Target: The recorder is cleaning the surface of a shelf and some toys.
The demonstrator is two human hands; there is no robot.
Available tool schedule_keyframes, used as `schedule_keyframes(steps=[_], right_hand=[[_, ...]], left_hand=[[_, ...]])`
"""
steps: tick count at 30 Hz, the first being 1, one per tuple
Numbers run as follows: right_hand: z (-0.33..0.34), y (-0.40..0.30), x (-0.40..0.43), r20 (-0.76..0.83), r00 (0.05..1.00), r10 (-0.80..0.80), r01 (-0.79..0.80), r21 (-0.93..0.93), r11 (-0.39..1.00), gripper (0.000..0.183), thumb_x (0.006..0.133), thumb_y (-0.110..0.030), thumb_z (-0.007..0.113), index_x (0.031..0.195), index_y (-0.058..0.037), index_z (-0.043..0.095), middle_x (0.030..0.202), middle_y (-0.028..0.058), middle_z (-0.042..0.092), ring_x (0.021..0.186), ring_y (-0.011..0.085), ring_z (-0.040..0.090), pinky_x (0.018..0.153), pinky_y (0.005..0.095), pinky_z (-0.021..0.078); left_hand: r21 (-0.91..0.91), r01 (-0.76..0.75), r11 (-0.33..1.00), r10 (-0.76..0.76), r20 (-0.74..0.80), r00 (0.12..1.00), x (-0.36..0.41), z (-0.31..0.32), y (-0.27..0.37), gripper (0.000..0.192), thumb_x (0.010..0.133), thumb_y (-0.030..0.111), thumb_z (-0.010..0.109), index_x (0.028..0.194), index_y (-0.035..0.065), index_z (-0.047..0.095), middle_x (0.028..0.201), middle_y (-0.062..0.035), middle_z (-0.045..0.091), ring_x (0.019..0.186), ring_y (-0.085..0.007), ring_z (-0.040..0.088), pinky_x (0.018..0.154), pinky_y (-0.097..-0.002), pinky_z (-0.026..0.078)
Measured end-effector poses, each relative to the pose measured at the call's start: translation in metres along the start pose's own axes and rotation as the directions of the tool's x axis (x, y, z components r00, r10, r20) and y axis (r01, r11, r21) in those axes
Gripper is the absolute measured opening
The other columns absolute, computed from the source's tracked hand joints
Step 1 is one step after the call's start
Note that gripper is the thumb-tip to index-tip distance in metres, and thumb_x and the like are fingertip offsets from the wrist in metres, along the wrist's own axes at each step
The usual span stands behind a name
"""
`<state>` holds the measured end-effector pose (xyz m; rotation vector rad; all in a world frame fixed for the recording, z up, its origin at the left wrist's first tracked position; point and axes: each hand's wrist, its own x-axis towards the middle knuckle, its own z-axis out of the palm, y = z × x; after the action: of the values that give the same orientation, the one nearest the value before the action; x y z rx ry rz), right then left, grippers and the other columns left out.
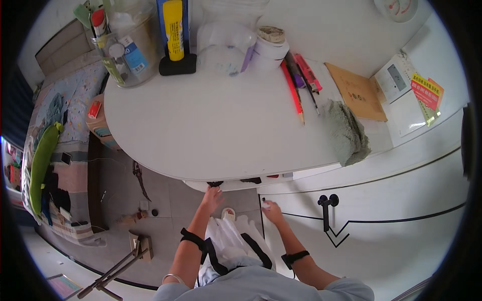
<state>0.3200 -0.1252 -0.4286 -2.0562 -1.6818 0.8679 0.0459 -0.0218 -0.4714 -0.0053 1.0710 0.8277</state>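
Note:
Below the front edge of a white tabletop (pixel 211 128), my left hand (pixel 213 198) reaches forward to a lower shelf (pixel 231 184). Its fingertips are at a small black object (pixel 215 184), and whether they grip it is hidden by blur. On the other side, my right hand (pixel 272 212) is held with curled fingers beside the edge of a white door panel (pixel 301 205). Something small and pale shows at these fingers, too blurred to name. Another black item (pixel 251 180) lies on the shelf between the hands, partly covered by the tabletop.
On the tabletop stand a clear plastic tub (pixel 139 64), a yellow tube (pixel 175 32) and a white jar (pixel 269 52). A red pencil (pixel 293 92), a pink utility knife (pixel 307 71), a grey-green cloth (pixel 344 135) and a brown envelope (pixel 356 92) lie rightward. A black door handle (pixel 326 212) protrudes. A bed (pixel 73 146) is left.

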Motion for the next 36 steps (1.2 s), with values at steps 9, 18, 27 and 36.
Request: schedule_keyframes(steps=[9,18,27,36], right_hand=[[-0.017,-0.047,0.148,-0.256,0.955,-0.147,0.165,0.050,0.985,0.038,0.075,-0.025,0.060,0.103,0.0006,0.057,0.103,0.0229,0.057,0.097,0.0395,0.053,0.085,0.0434,0.0414],[0.038,-0.070,0.162,-0.173,0.955,-0.242,0.208,-0.192,0.959,0.037,0.076,-0.025,0.059,0.102,0.0015,0.057,0.102,0.0236,0.057,0.098,0.0396,0.052,0.087,0.0435,0.0405],[0.003,-0.099,0.090,-0.157,0.969,-0.192,0.217,0.160,0.963,0.055,0.081,-0.031,0.056,0.124,-0.0014,0.040,0.127,0.0257,0.040,0.115,0.0424,0.038,0.098,0.0441,0.0312],[-0.192,-0.224,-0.042,-0.596,0.679,-0.428,0.624,0.162,0.765,0.026,0.072,-0.004,0.062,0.098,-0.0003,0.060,0.096,0.0142,0.062,0.091,0.0269,0.061,0.082,0.0323,0.0458]], left_hand=[[0.070,0.089,0.994,-0.092,0.034,0.995,0.006,-0.065,-0.005,0.043,0.086,0.034,0.052,0.122,0.0143,0.042,0.113,-0.0107,0.051,0.112,-0.0250,0.046,0.092,-0.0438,0.039],[0.194,0.009,0.981,-0.009,-0.005,1.000,-0.053,-0.042,0.003,0.051,0.088,0.030,0.044,0.134,0.0117,0.031,0.131,-0.0139,0.041,0.120,-0.0259,0.042,0.095,-0.0443,0.035],[0.296,0.082,0.952,-0.073,-0.041,0.996,-0.053,-0.041,-0.005,0.048,0.088,0.031,0.045,0.133,0.0161,0.035,0.122,-0.0099,0.048,0.109,-0.0236,0.049,0.089,-0.0397,0.040],[0.445,-0.104,0.889,0.003,0.223,0.975,-0.111,-0.030,0.040,0.048,0.087,0.028,0.050,0.130,0.0076,0.040,0.125,-0.0091,0.048,0.115,-0.0235,0.046,0.093,-0.0404,0.037]])
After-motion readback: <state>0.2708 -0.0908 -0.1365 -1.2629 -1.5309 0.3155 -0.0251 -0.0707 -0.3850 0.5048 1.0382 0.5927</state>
